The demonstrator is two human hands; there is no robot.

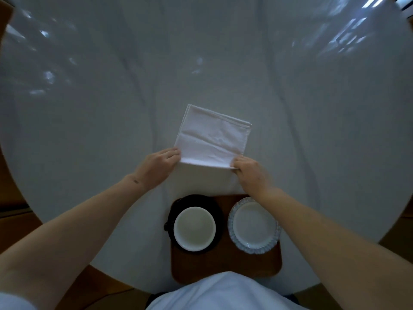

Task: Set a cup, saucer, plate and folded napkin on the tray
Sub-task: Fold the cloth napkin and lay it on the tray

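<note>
Nearest of all is the person's pale shirt [223, 291], and just past it a brown wooden tray [225, 260] sits at the near edge of the round counter [89, 108], which is covered in a white cloth. On the tray's left side a dark saucer [176, 206] carries a cup [194, 229], white inside, its dark handle poking out to the left. On the tray's right side lies a small plate [253, 225] with a patterned blue rim, just beside the saucer. Beyond the tray, both bare arms reach forward. The left hand [159, 166] pinches the near left corner of a folded white napkin [212, 137], and the right hand [250, 175] pinches its near right corner. The napkin lies on the cloth, off the tray, angled slightly. Farther out the cloth shows soft creases and patches of reflected light.
</note>
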